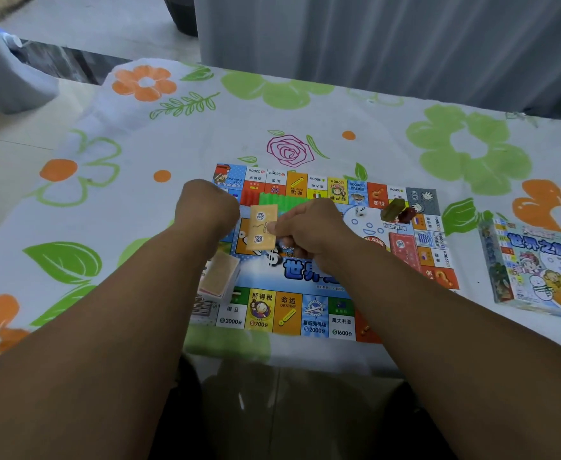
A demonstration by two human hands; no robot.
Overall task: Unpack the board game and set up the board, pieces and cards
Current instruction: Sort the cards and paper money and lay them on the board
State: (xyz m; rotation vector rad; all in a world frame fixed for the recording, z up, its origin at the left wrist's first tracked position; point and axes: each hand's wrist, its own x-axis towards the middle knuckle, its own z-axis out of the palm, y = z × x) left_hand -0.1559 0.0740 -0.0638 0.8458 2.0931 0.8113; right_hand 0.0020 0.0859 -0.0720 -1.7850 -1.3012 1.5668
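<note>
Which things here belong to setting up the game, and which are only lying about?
For the job: board, card in the right hand, card stack, red deck, green pieces, box.
Lying about: tablecloth, curtain.

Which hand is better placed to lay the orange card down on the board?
Right, most likely. The right hand pinches the orange card over the board; the left hand is curled beside it, not touching the card.

Glossy printed board [309,313], cloth tablecloth [206,134]
</note>
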